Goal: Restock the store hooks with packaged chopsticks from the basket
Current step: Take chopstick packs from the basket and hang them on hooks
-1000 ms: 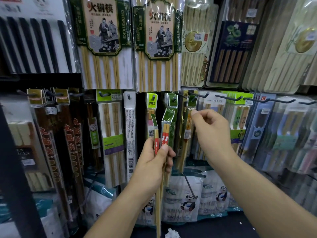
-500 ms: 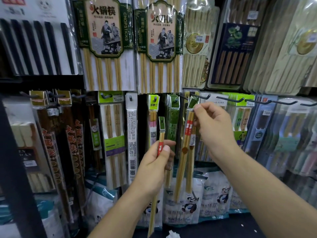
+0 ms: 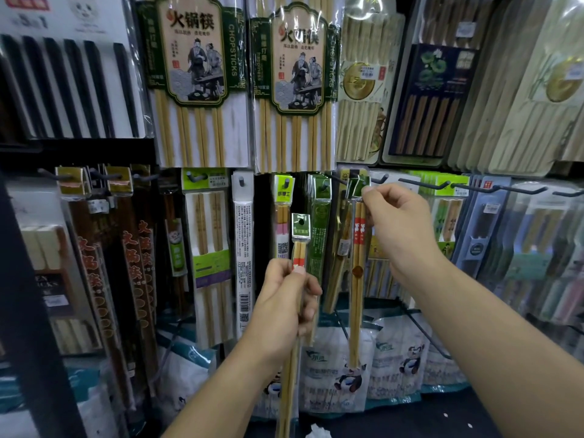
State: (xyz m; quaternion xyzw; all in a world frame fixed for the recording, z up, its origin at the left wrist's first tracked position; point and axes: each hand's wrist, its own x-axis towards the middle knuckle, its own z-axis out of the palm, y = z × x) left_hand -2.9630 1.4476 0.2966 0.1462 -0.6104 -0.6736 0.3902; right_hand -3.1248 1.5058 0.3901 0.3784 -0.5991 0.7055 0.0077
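While left hand [image 3: 284, 298] grips chopstick pack [image 3: 300, 229] | right hand [image 3: 398, 229] fingers [image 3: 368, 192] pinch hanging pack [image 3: 358, 279], seemingly on hook [image 3: 379, 179] | "CHOPSTICKS" label [image 3: 232, 50] overhead

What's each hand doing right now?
Left hand: grips a chopstick pack.
Right hand: pinches the top of a second pack.

Both bare forearms reach up from the lower edge of the view. The left hand [image 3: 286, 298] sits lower, near the middle. Its fingers [image 3: 311, 292] curl round a slim chopstick pack [image 3: 300, 227], with the thumb pressed along the front. The right hand [image 3: 401, 229] is raised higher, its back toward the camera — thumb and forefinger pinch the top of a second chopstick pack [image 3: 358, 263].
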